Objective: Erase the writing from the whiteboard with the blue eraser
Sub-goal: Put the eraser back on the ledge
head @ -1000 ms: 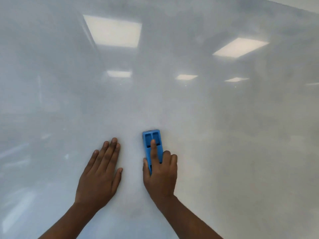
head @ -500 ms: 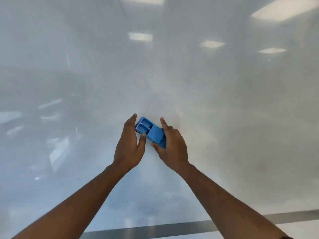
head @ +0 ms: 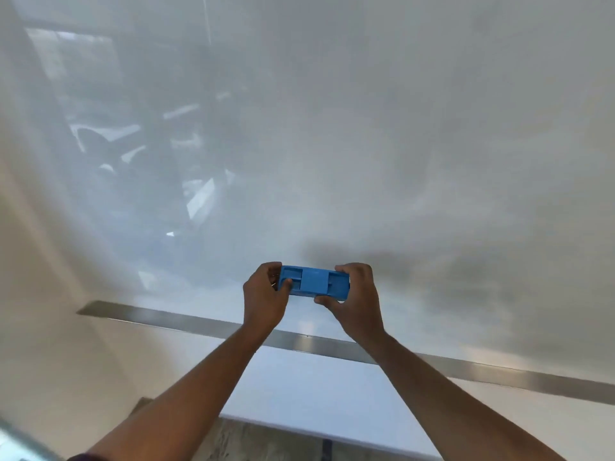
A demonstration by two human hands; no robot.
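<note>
the blue eraser (head: 314, 282) is held level in front of the whiteboard (head: 366, 144), just above its metal ledge (head: 173, 319). it is pinched at one end by the left hand (head: 264, 296) and at the other by the right hand (head: 357, 296), probably to steady it. no writing is seen.

Cream wall (head: 40, 327) (grey floor (head: 266, 440) below)

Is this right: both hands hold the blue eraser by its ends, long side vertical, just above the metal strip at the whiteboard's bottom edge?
Not quite. The head view shows the blue eraser lying with its long side horizontal, not vertical. The rest holds: the left hand grips its left end, the right hand its right end, just above the metal strip at the bottom edge of the whiteboard.
</note>
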